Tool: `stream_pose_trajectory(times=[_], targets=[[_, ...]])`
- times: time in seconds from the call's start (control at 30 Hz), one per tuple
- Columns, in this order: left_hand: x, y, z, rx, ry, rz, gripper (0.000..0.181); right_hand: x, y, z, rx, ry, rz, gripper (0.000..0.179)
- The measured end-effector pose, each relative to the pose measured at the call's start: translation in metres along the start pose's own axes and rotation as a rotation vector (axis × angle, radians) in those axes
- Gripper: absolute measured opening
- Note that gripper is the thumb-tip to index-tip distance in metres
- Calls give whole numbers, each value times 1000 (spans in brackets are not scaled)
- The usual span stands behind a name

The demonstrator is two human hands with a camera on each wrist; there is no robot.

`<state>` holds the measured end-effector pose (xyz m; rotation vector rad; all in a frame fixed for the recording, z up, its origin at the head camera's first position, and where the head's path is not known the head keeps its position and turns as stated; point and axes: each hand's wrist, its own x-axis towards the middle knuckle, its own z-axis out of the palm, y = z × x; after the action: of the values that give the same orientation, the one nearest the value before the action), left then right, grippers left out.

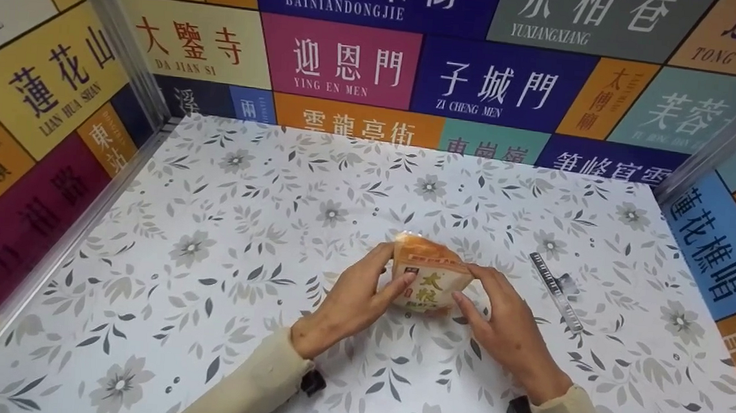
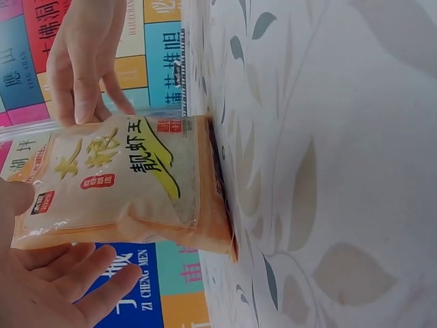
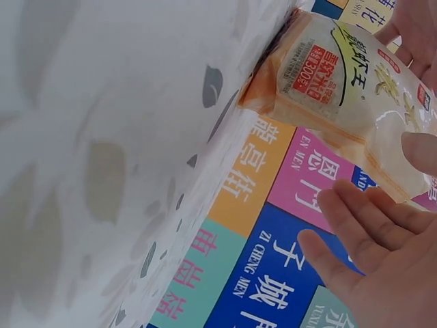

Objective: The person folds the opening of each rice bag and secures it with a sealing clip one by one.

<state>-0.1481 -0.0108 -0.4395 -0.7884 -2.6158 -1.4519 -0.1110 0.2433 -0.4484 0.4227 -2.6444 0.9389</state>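
Observation:
A small orange-and-clear bag of rice (image 1: 431, 282) with printed Chinese characters stands on edge on the table, its top leaning. My left hand (image 1: 352, 296) holds its left side, with the thumb on the printed front; in the left wrist view the other fingers spread behind the bag (image 2: 130, 178). At the right side is my right hand (image 1: 509, 320), its thumb by the front and a fingertip at the top corner. In the right wrist view, the fingers of the right hand (image 3: 382, 253) are straight and splayed beside the bag (image 3: 341, 89).
A dark printed strip (image 1: 556, 294) with a small clear piece lies on the table to the right. White cloth with grey flowers and leaves covers the table (image 1: 206, 299). Colourful panels (image 1: 345, 62) with place names stand at the back and sides.

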Motion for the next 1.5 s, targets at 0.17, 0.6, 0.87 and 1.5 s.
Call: stream_pose_trajectory(times=[0.17, 0.6, 0.87, 1.5], targets=[[4, 3, 1, -100, -9, -18, 46, 2, -1, -1, -41, 87, -109, 43], [12, 8, -4, -387, 83, -34, 36, 6, -4, 0, -64, 204, -221, 33], [16, 11, -9, -423, 157, -5, 35, 7, -7, 4, -49, 205, -210, 28], [35, 25, -12, -15, 106, 178, 29, 8, -6, 8, -2, 203, -230, 25]])
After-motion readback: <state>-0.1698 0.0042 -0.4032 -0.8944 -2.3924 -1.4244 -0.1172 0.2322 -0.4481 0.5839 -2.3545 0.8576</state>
